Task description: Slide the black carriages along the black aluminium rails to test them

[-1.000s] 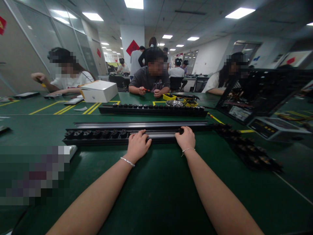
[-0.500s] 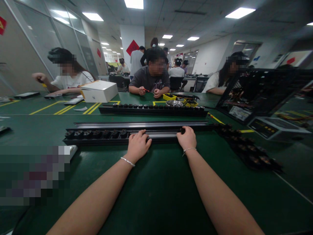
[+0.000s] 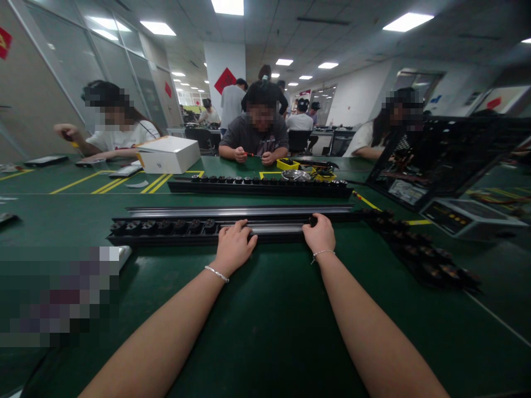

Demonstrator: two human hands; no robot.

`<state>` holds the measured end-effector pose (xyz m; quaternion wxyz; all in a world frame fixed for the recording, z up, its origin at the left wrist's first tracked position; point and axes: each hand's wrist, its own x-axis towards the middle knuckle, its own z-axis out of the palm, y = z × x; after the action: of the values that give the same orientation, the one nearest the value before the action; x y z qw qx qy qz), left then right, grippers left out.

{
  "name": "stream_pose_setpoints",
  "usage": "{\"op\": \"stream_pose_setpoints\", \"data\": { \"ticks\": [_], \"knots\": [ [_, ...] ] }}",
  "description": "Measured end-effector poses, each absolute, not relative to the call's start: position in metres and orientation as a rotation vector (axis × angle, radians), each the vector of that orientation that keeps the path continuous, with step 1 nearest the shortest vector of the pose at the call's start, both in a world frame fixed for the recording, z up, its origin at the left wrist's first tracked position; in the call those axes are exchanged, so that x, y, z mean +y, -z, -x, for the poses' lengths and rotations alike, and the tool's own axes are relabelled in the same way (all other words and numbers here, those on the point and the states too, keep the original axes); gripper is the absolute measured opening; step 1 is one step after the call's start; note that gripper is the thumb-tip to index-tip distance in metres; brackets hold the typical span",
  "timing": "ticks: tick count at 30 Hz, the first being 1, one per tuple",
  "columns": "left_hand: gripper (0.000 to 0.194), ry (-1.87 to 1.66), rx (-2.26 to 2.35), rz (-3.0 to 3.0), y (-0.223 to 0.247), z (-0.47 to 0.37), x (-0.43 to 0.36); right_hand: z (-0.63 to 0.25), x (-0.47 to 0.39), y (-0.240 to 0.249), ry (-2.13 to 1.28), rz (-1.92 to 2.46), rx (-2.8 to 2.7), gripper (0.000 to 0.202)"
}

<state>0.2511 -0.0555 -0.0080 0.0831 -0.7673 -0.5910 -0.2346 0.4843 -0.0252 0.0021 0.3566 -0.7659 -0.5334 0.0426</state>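
1. From my remote seat, reading the head view as a clock face, I had the near black rail [image 3: 274,228] lying just below centre, reaching out toward eight and four o'clock.
2. Seven round-topped black modules [image 3: 181,226] sat in its channel, between eight and nine.
3. My left hand [image 3: 234,246], at seven, lay over the rail beside the rightmost visible module, fingers spread; I couldn't tell whether they gripped anything.
4. My right hand [image 3: 320,235], at four, was pinched on a small black part [image 3: 312,221] at the rail's right end; its seating was hidden.
5. I judged the step as handling that part along the channel, the left hand steadying the rail.
6. The next move, I reckoned, called for a firm pinch and the part square to the channel.
7. A second rail [image 3: 236,212] lay just behind; more black parts [image 3: 427,252] lay between three and four.
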Motion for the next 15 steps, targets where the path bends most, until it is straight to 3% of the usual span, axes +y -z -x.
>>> {"op": "stream_pose_setpoints", "data": {
  "ticks": [15],
  "knots": [
    [0.033, 0.696, -1.767, 2.303, 0.0082, -0.2508, -0.0555, -0.4900, -0.0228, -0.0015, -0.093, 1.987, -1.349, 0.045]
  ]
}}
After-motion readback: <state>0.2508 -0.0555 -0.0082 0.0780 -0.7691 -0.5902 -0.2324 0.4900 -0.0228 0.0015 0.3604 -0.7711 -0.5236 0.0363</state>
